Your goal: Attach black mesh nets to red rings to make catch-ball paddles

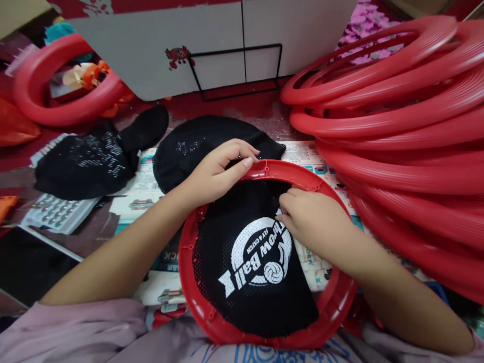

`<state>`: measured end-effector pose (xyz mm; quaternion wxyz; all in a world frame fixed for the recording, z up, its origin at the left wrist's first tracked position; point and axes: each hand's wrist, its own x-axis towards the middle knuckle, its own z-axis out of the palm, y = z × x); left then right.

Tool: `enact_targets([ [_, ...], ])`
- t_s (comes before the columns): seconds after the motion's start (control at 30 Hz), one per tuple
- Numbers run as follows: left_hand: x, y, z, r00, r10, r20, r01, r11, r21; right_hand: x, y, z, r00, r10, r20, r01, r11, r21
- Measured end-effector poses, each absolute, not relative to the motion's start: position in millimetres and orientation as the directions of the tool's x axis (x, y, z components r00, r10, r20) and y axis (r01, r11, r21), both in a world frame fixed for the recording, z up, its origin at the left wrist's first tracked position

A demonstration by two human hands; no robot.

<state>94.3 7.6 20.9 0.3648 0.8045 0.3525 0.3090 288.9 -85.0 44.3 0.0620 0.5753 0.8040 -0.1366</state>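
Observation:
A red plastic ring (185, 247) leans against my lap, its inner face towards me, with small pegs around the rim. Black mesh fabric (264, 315) printed with white "Throw Ball" lettering covers the left and middle of its opening, and a gap shows at the right. My left hand (223, 169) is at the ring's far rim, thumb and fingers closed over the edge. Inside the ring, my right hand (306, 214) has its fingers curled on the upper right edge of the mesh. The right fingertips are partly hidden.
A tall stack of red rings (408, 166) stands at the right. Black mesh pieces (204, 131) lie beyond my left hand, with another black bundle (86, 161) further left. A single red ring (28, 85), a compartment tray (60, 212) and a white panel (151, 55) surround the work spot.

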Motion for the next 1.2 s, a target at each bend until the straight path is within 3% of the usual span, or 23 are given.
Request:
enact_targets([
  [0.2,92,8,21,0.634,0.732,0.249,0.33,-0.547,0.769,304,-83,56,-0.233,0.963,-0.137,0.848,0.132,-0.513],
  [0.33,91,10,20,0.709,0.677,0.198,0.386,-0.608,0.694,314,-81,53,-0.192,0.981,-0.02,0.659,0.114,-0.743],
  [0.4,90,11,19,0.731,0.66,0.174,0.4,-0.621,0.674,319,-81,52,-0.211,0.977,-0.005,0.585,0.122,-0.802],
  [0.7,88,13,21,0.778,0.615,0.13,0.375,-0.62,0.689,328,-82,63,-0.447,0.892,0.066,0.562,0.337,-0.755],
  [0.9,90,15,22,0.707,0.705,0.057,0.333,-0.403,0.852,322,-78,56,-0.31,0.95,-0.036,0.62,0.174,-0.765],
  [1.07,97,14,17,0.587,0.806,0.08,0.406,-0.378,0.832,319,-77,53,-0.21,0.971,-0.11,0.621,0.045,-0.783],
  [1.2,97,15,25,0.603,0.798,0.014,0.482,-0.378,0.79,319,-77,53,-0.168,0.972,-0.165,0.622,-0.025,-0.782],
])
